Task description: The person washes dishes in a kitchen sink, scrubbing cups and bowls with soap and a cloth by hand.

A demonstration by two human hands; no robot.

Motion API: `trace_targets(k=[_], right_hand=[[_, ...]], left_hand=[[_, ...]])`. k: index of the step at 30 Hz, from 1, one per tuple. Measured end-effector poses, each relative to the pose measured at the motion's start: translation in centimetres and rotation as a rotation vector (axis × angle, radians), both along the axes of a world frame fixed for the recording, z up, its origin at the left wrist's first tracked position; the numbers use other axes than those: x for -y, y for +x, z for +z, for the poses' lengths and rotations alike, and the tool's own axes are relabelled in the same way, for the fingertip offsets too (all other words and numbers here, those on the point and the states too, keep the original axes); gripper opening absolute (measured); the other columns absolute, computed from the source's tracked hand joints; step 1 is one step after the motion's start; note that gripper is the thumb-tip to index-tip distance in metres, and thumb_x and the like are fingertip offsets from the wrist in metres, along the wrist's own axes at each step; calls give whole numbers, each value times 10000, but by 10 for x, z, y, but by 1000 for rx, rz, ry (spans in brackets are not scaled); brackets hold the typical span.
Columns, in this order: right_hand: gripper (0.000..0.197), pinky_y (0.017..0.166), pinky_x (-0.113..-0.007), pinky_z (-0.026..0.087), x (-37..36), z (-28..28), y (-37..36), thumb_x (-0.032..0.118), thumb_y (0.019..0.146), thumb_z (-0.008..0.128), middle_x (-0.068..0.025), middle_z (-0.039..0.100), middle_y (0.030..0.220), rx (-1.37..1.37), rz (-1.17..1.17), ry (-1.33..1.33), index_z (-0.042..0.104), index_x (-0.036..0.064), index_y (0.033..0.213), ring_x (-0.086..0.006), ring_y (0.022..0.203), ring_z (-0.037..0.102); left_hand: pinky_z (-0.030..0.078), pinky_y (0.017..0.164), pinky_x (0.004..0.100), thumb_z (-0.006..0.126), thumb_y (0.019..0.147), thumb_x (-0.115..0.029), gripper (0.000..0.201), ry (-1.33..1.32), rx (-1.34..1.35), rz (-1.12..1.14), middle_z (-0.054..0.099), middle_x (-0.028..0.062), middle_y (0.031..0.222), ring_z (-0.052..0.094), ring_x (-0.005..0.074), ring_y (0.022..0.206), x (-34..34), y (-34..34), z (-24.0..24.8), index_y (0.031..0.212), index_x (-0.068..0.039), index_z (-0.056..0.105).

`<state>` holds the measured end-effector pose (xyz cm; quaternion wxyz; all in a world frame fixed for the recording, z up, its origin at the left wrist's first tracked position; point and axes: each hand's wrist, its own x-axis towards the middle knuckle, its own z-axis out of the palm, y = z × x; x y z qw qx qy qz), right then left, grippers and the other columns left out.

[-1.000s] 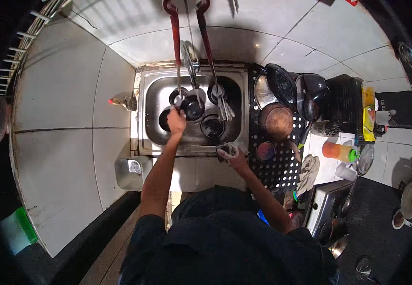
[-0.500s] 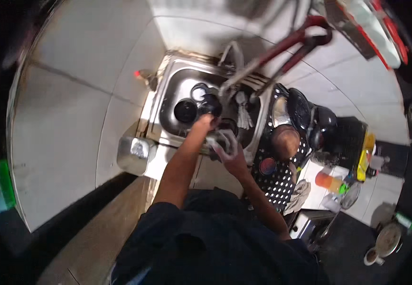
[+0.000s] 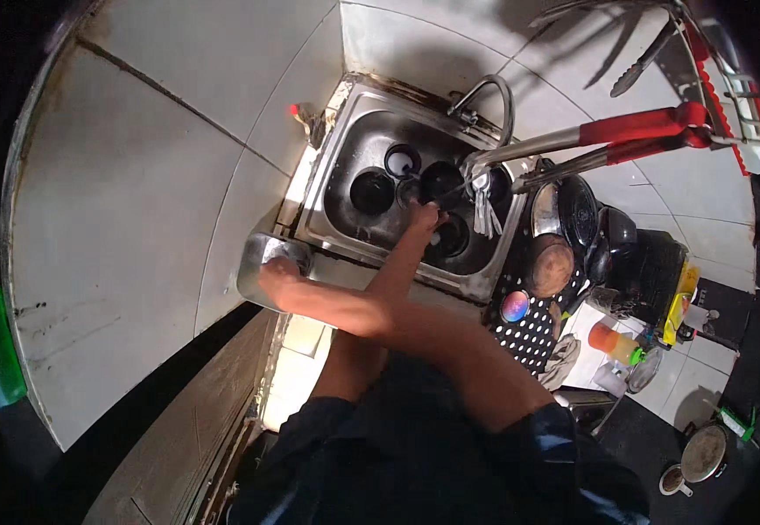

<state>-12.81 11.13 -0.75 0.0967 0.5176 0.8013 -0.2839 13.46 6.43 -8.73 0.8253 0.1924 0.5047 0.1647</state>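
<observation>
My left hand (image 3: 428,215) is down in the steel sink (image 3: 332,232), its fingers closed at the near edge of a round black pan (image 3: 440,182). Crossing over my left forearm, my right hand (image 3: 280,278) reaches into a rectangular metal container (image 3: 253,289) beside the sink's left corner. Its fingers point down inside and are hidden. Around the left hand lie a black bowl (image 3: 372,191), a black cup (image 3: 402,161) with something pale in it and another dark round vessel (image 3: 450,234). Several pieces of cutlery (image 3: 485,214) rest at the basin's right side.
Red-handled tongs (image 3: 629,138) hang over the sink's right side, near the curved faucet (image 3: 504,101). To the right, a dotted black mat (image 3: 520,348) carries pans, lids and a brown round item (image 3: 552,265). Beyond stands an orange bottle (image 3: 606,338). A tiled wall (image 3: 135,184) closes the left.
My right hand has swung left from the sink, over my left arm, into the metal container. The left hand stays in the basin at the black pan. The view has shifted.
</observation>
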Motion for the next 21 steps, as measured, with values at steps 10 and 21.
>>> trace_targets(k=[10, 21], right_hand=[[147, 752, -416, 511, 10, -172, -23, 150, 811, 569, -93, 684, 972, -312, -396, 522, 699, 95, 853, -286, 958, 626], [317, 779, -398, 522, 30, 133, 125, 137, 722, 695, -165, 661, 948, -904, -402, 75, 618, 27, 1010, -318, 847, 654]], left_hand=[[552, 604, 314, 560, 913, -93, 321, -56, 106, 4, 570, 112, 1108, 602, 223, 902, 8, 7, 4, 1228, -55, 508], [540, 727, 405, 561, 843, -80, 432, 351, -246, -118, 584, 164, 1070, 612, 310, 854, -14, -16, -2, 1254, -39, 433]])
